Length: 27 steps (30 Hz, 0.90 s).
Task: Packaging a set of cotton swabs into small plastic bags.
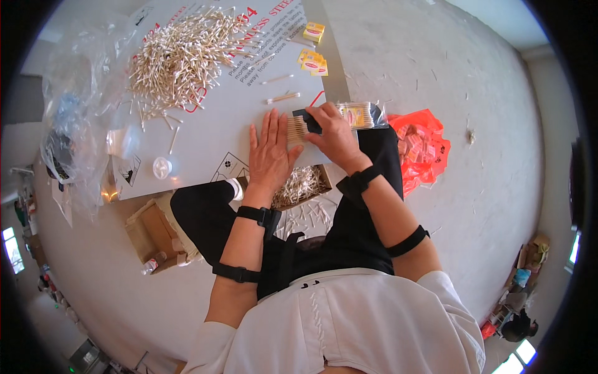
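Observation:
On the table's near edge, a row of cotton swabs [296,129] lies side by side between my two hands. My left hand [269,149] rests flat along the row's left side, its fingers stretched out. A small flat black piece [309,121] is pinched in my right hand [333,134], against the right end of the row. Just right of that hand sits a clear pack of swabs [356,116] with a yellow label. Past my fingertips lie a few loose swabs [283,98]. A big heap of cotton swabs [180,59] covers the far left of the table.
Yellow cards [313,62] and a yellow box [313,32] lie at the far right of the table. A clear plastic bag [81,93] and a round white container [162,167] are at left. Below are a swab-filled box [299,187], an open carton [152,234] and a red bag [433,140].

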Available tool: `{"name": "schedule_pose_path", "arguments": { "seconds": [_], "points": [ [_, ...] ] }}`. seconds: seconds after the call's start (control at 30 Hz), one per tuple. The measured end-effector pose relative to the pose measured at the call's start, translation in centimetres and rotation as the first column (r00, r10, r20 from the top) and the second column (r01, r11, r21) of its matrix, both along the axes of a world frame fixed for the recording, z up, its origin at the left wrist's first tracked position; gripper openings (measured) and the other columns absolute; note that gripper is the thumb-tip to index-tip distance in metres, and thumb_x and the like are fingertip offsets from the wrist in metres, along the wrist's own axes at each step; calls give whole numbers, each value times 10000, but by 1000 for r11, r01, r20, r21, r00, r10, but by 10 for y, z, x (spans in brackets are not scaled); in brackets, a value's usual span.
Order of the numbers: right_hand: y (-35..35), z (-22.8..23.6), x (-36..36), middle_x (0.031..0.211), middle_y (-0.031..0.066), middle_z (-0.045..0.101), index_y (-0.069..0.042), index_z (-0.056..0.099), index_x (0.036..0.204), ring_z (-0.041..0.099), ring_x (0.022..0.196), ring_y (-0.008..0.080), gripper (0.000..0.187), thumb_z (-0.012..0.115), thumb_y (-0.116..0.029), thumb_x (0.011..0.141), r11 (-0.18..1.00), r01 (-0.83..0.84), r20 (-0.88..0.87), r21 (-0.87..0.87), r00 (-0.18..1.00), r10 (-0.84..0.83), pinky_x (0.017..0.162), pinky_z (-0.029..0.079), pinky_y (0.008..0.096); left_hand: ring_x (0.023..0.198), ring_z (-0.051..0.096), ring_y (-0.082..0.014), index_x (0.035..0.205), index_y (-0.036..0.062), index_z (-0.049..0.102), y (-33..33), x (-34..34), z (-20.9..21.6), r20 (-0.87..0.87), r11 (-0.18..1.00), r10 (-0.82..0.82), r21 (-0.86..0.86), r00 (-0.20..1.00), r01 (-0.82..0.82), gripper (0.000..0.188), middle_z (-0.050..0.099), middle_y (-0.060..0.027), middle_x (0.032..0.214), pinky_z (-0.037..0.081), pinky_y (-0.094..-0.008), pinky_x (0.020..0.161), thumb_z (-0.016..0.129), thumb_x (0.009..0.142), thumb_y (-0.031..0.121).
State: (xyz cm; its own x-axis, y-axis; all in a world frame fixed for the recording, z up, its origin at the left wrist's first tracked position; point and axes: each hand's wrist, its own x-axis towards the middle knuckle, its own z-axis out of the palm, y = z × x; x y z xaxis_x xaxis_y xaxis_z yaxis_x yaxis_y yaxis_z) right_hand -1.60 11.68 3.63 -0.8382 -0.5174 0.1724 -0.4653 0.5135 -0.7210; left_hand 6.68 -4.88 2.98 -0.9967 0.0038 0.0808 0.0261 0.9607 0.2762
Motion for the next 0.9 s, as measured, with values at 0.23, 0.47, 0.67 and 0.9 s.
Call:
{"name": "schedule_pose_path", "arguments": {
  "seconds": [0.23,0.47,0.67,0.9],
  "points": [
    [-41,-28,25,1462,179,399,16,452,1380,384,1361,284,434,490,-198,1004,713,354,383,-605,915,-129,1113,309,348,1474,176,-278,1493,26,273,4,-1,-3,35,999,24,-24,999,-23,758,209,-154,1583,99,-516,1185,547,918,438],
    [-42,-35,17,1469,138,408,51,463,1367,380,1362,217,417,467,-179,1019,603,405,440,-687,893,-98,1125,305,328,1475,171,-281,1492,18,269,10,-4,-1,61,999,38,-27,997,-36,751,208,-157,1582,92,-509,1186,551,922,419],
    [-7,0,8,1279,143,523,-13,589,1210,508,1180,318,514,694,24,708,995,-76,-62,-66,995,72,1002,448,392,1469,189,-293,1490,13,268,4,1,-1,19,1000,29,1,999,-29,753,215,-166,1577,113,-533,1176,579,916,389],
    [-4,5,-9,1121,99,539,-47,627,1165,509,1060,306,569,797,-47,622,988,-123,-170,99,976,138,923,461,384,1467,190,-303,1491,13,265,4,-2,0,30,1000,6,2,1000,-7,755,211,-180,1575,117,-540,1174,583,915,381]
  ]
}}
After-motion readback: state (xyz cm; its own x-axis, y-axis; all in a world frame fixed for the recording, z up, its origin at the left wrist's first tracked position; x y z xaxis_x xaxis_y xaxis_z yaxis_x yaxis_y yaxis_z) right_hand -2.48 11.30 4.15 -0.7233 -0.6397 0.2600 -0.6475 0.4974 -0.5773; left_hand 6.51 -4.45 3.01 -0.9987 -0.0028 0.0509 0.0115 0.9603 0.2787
